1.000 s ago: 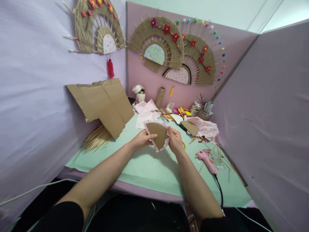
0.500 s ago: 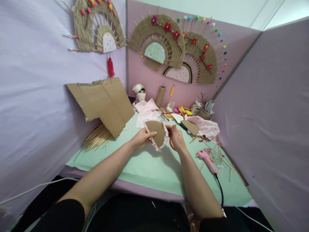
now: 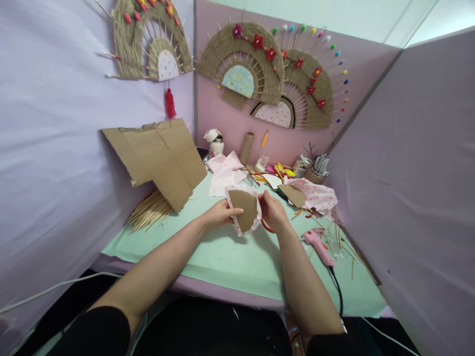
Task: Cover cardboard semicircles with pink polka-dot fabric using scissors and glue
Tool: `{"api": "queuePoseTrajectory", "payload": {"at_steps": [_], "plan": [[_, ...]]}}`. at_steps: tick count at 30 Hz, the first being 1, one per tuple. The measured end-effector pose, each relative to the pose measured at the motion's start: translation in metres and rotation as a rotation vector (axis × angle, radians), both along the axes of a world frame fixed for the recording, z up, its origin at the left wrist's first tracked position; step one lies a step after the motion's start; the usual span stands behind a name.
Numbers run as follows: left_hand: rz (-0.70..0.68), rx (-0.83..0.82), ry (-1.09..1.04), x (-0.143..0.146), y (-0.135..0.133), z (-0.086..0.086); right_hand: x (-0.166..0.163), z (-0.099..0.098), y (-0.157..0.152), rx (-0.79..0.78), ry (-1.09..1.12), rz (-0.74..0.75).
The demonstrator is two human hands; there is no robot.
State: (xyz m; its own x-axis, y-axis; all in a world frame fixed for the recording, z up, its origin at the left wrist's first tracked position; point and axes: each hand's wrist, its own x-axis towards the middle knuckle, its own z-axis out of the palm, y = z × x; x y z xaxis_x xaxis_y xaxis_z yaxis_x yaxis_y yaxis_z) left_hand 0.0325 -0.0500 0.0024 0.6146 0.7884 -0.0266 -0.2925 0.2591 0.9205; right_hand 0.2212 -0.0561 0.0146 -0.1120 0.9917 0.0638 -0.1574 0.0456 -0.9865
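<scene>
Above the table I hold a half-round cardboard piece [image 3: 244, 208], its brown side up. Pink-dotted white fabric is folded over its rim in small pleats. My left hand [image 3: 218, 214] grips the left edge, thumb lying on the cardboard and fingers underneath. At the upper right edge, the fingers of my right hand [image 3: 273, 211] are closed on the fabric rim. A red curved handle [image 3: 266, 226] shows just beneath my right hand; the rest of it is hidden. Behind the piece lies dotted fabric [image 3: 225, 175].
A pink glue gun [image 3: 319, 246] with a black cord lies at right, among thin sticks. Another cardboard piece [image 3: 293, 195] rests by crumpled dotted fabric [image 3: 315, 197]. On the left, a large cardboard sheet [image 3: 159, 158] leans over bamboo sticks [image 3: 152, 211]. Jars and a twine-coloured roll [image 3: 247, 148] stand behind.
The fabric-edged cardboard piece has shifted slightly right and nearer to me and turned a little. Both hands moved with it, still on its edges.
</scene>
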Motion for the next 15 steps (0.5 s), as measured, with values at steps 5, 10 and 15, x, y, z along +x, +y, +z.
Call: {"api": "queuePoseTrajectory", "payload": {"at_steps": [5, 10, 15], "plan": [[-0.091, 0.058, 0.103, -0.0006, -0.0005, -0.0052, 0.0009, -0.0025, -0.0041, -0.171, 0.065, 0.201], [-0.026, 0.078, 0.121, 0.0007, 0.0022, -0.0068, -0.0008, -0.0039, -0.004, -0.132, 0.077, 0.178], [-0.011, 0.091, 0.117, -0.0006, 0.0031, -0.0064, -0.0014, -0.0029, -0.0052, -0.01, -0.042, 0.1]]}}
